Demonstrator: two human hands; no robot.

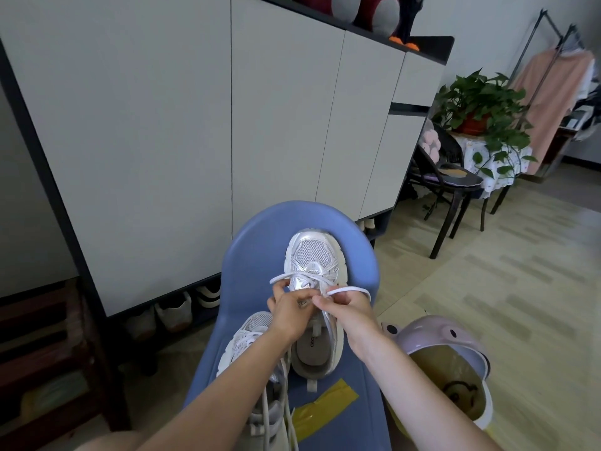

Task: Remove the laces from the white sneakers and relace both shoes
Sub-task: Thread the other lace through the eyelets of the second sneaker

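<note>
Two white sneakers are seen on a blue chair in the lower middle of the frame. One white sneaker lies lengthwise on the seat with its toe pointed toward the chair's curved back, and its white lace is drawn out into a loop on each side of the eyelets. The left hand is held over the tongue, its fingers curled and pinching the left loop. The right hand is pinched on the lace just beside it, with the right loop arching over its knuckles. The second sneaker is placed just left of the first, partly hidden under the left forearm, and loose lace ends are seen trailing down from it toward the bottom edge. A strip of yellow tape is stuck to the seat below the shoes. A pink bin is set at the lower right. Grey cabinet doors fill the upper left, and a potted plant is seen at the upper right.
</note>
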